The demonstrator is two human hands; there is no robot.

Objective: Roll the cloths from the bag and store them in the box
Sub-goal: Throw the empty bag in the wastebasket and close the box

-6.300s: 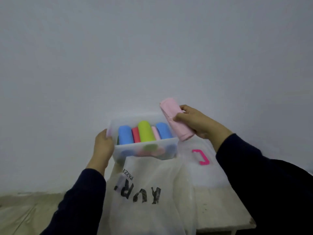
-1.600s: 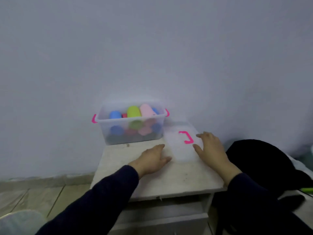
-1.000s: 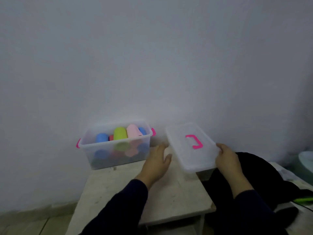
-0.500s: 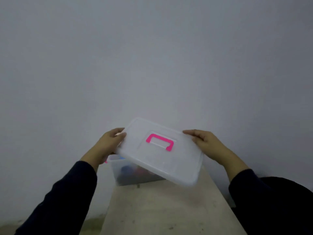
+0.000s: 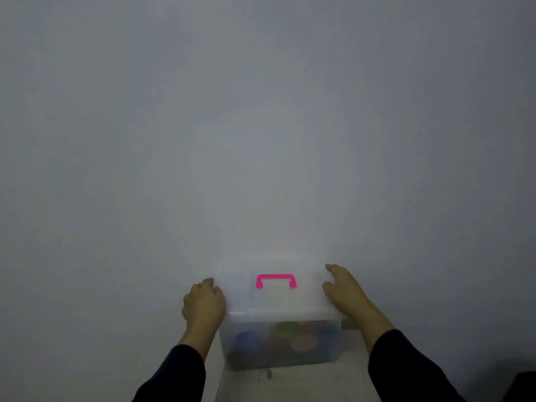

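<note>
A clear plastic box (image 5: 281, 348) stands on a pale table against the wall. Rolled cloths (image 5: 285, 333) in green, blue, pink and red show dimly through its front wall. A translucent lid (image 5: 237, 294) with a pink handle (image 5: 276, 280) lies flat on top of the box. My left hand (image 5: 203, 306) curls around the lid's left edge. My right hand (image 5: 343, 288) rests on the lid's right edge with fingers spread over it. The bag is out of view.
The pale table top (image 5: 290, 384) shows in front of the box. A plain grey wall (image 5: 261, 126) fills most of the view right behind the box. A dark shape (image 5: 522, 384) sits at the lower right corner.
The lid was lifted from the table's right side, carried tilted over the box and now lies level on top of it. Both hands stayed on its ends.
</note>
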